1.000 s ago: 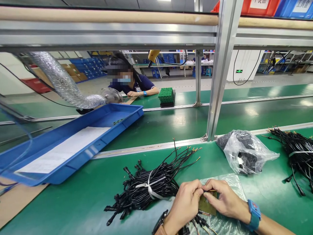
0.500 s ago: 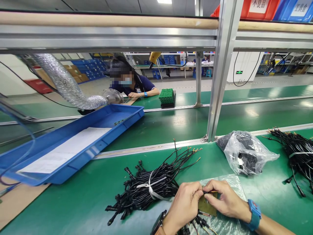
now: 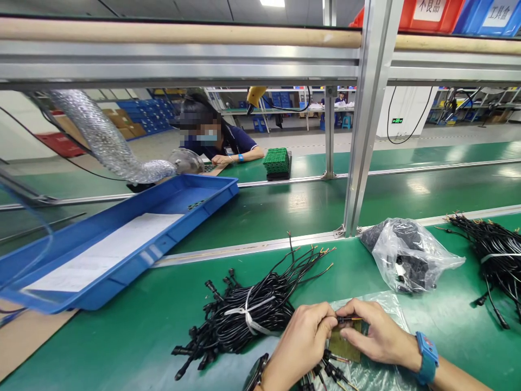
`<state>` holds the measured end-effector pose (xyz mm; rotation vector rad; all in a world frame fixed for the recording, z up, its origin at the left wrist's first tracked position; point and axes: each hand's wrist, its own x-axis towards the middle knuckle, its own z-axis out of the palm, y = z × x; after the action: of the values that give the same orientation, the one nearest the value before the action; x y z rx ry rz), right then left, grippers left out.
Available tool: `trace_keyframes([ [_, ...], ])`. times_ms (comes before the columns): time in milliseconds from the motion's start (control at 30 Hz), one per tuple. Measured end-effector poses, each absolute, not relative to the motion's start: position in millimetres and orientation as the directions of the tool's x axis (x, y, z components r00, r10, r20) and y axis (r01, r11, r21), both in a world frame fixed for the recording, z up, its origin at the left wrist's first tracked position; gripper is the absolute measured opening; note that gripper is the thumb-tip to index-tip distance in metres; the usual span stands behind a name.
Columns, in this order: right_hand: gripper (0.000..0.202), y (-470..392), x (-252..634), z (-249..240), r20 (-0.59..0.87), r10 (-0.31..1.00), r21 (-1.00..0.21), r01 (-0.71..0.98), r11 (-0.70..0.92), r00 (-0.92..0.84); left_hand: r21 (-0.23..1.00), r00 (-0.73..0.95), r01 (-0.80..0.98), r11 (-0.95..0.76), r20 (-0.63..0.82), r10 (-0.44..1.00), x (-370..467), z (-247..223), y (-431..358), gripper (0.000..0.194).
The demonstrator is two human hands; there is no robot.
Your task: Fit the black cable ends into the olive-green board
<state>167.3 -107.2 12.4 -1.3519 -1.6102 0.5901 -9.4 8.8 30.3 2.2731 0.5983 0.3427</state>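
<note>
At the lower right, my left hand [image 3: 306, 338] pinches a small black wire connector [image 3: 341, 320] between thumb and fingers. My right hand [image 3: 376, 332] closes on the same piece from the other side, where a thin orange wire shows by its fingers. Below the fingertips lies a flat olive-yellow piece [image 3: 344, 347] on a clear plastic bag [image 3: 391, 312]. Several loose connectors [image 3: 336, 372] with short coloured wires lie just under my hands. Left of my left hand rests a bundle of black cables [image 3: 254, 317], bound with a white tie, bare wire ends pointing away.
A long blue tray [image 3: 195, 209] with paper in it stands at the left. Beyond my right hand sit a clear bag of black parts [image 3: 411, 255] and another cable bundle [image 3: 496, 252]. A metal post [image 3: 362, 136] rises ahead. A masked person [image 3: 228, 144] works across the bench.
My hands stay almost in place, both still on the connector, with only slight finger movement. The whole view has shifted very slightly.
</note>
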Motion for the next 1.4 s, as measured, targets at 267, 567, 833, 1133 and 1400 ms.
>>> trace_keyframes([
  [267, 0.046, -121.2, 247.9, 36.2, 0.489, 0.783, -0.49, 0.864, -0.119, 0.385, 0.755, 0.948, 0.069, -0.653, 0.154, 0.278, -25.7, 54.4, 12.3, 0.012],
  [567, 0.014, -114.1, 271.4, 1.8, 0.142, 0.852, 0.173, 0.835, -0.522, 0.503, -0.03, 0.59, 0.612, -0.79, 0.683, 0.431, -5.2, 20.2, 26.4, 0.032],
  [833, 0.011, -108.0, 277.3, 7.7, 0.157, 0.837, 0.074, 0.839, -0.539, 0.524, 0.086, 0.567, 0.612, -0.786, 0.646, 0.512, -10.4, 17.0, 27.3, 0.039],
  [1133, 0.013, -106.3, 282.8, 1.8, 0.193, 0.847, 0.016, 0.862, -0.507, 0.495, 0.419, 0.72, 0.29, -0.861, 0.497, 0.485, -15.3, 34.8, 8.4, 0.016],
  [1400, 0.016, -114.7, 268.5, 18.4, 0.432, 0.774, -0.058, 0.871, -0.488, 0.462, 0.365, 0.882, 0.413, -0.834, 0.065, 0.466, -13.0, 32.4, 4.4, 0.016],
])
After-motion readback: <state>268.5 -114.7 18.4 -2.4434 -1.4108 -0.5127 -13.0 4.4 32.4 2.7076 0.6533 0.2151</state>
